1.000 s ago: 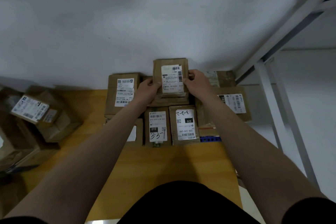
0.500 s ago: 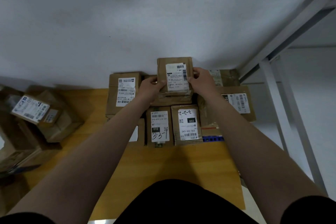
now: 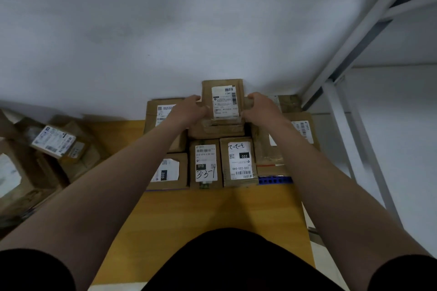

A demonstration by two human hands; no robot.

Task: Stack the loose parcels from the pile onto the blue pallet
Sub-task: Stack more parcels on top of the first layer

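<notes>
**Head view.** Compared with half a second earlier, the small cardboard parcel (image 3: 223,101) sat slightly farther back on the stack, closer to the white wall (image 3: 165,30), and my forearms reached further over the front row.

My left forearm hid much of the label on the rear-left box (image 3: 156,111). The blue pallet (image 3: 274,180) showed only as a short strip of its front edge below the stacked boxes. The parcel's label print was too small to read.

The parcel lay between my hands, on top of the middle of the stack. My left hand (image 3: 189,111) gripped its left edge and my right hand (image 3: 260,107) its right edge, fingers curled round the cardboard. The loose pile (image 3: 54,142) lay well apart at the left.
</notes>
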